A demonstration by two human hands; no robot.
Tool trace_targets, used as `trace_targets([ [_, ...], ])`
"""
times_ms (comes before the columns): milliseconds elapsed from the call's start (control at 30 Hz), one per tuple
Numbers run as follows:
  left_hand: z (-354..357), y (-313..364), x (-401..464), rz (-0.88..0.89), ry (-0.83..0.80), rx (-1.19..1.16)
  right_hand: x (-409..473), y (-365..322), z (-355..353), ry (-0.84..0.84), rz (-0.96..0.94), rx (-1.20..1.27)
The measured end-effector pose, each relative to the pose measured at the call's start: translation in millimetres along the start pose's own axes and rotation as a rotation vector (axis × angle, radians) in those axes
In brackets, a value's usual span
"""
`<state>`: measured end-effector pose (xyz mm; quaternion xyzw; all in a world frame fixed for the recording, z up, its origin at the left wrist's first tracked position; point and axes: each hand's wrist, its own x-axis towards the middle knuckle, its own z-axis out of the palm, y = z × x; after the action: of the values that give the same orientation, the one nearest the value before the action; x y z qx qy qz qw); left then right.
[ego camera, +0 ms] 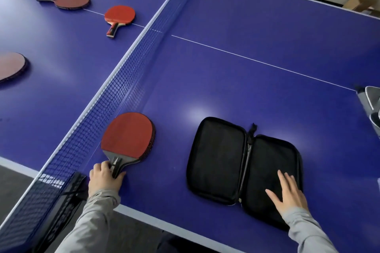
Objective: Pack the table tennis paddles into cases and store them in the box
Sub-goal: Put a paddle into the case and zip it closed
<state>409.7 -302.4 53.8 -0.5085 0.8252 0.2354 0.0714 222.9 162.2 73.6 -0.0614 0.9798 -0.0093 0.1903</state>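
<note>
- Paddles lie scattered on a blue bench, which a black net with a white top band splits slantwise.
- Beyond the net, well apart from both hands: a paddle cut by the left edge, a dark-red paddle and a bright-red paddle on the white centre line.
- A grey object sits at the right edge; what it is cannot be told.
- An open black case lies flat on the near side, both halves spread, zip tab at the far end.
- The nearest paddle lies red face up just beside the net, left of the case and apart from it.
- The left hand, in a grey sleeve, has its fingers curled round that paddle's handle.
- The right hand rests flat, fingers spread, on the case's right half, gripping nothing.
</note>
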Motion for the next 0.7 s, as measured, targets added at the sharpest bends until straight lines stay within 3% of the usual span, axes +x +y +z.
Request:
trace_targets([
  [267, 11.8, -3.6, 6.0, 0.041, 0.092, -0.107, -5.4, -4.0, 5.1, 0.029, 0.041, -0.025],
  [700, 19.4, 9.0, -5.7, -0.044, 0.193, -0.237, -9.1, -2.9, 4.8, 0.058, 0.079, -0.002],
])
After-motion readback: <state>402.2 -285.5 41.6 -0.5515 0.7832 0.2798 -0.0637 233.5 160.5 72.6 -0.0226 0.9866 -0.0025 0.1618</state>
